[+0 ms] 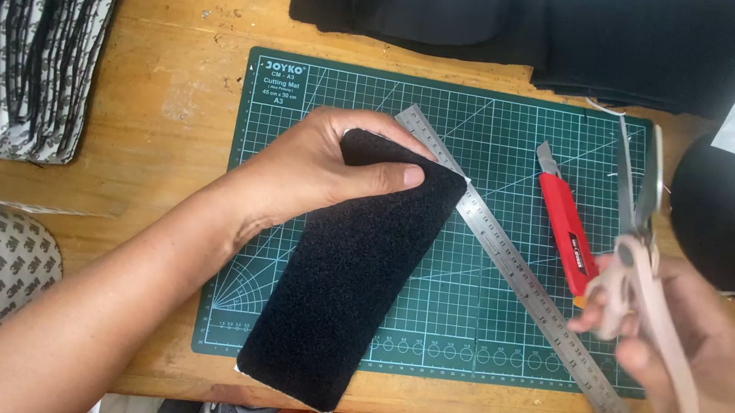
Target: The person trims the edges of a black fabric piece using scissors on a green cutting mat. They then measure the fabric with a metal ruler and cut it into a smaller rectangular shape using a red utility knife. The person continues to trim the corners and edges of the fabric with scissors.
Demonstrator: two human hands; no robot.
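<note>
The left hand [316, 168] pinches the upper end of a black felt strip [350, 270], thumb on top and fingers curled beneath. The strip lies on the green mat [490, 119], its long axis running from upper right down to lower left, past the mat's near edge and over a steel ruler [543, 298]. The right hand [694, 359], blurred, grips scissors [641, 221], blades pointing away, beside a red knife [567, 231].

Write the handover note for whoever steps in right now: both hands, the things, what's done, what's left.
Left hand grips the top end of the black fuzzy strip, which lies on the green cutting mat.
Right hand holds the scissors, blades up, clear of the strip.
Steel ruler and red utility knife lie on the mat.
Done: strip in hand.
Left: no cut visible yet.
</note>
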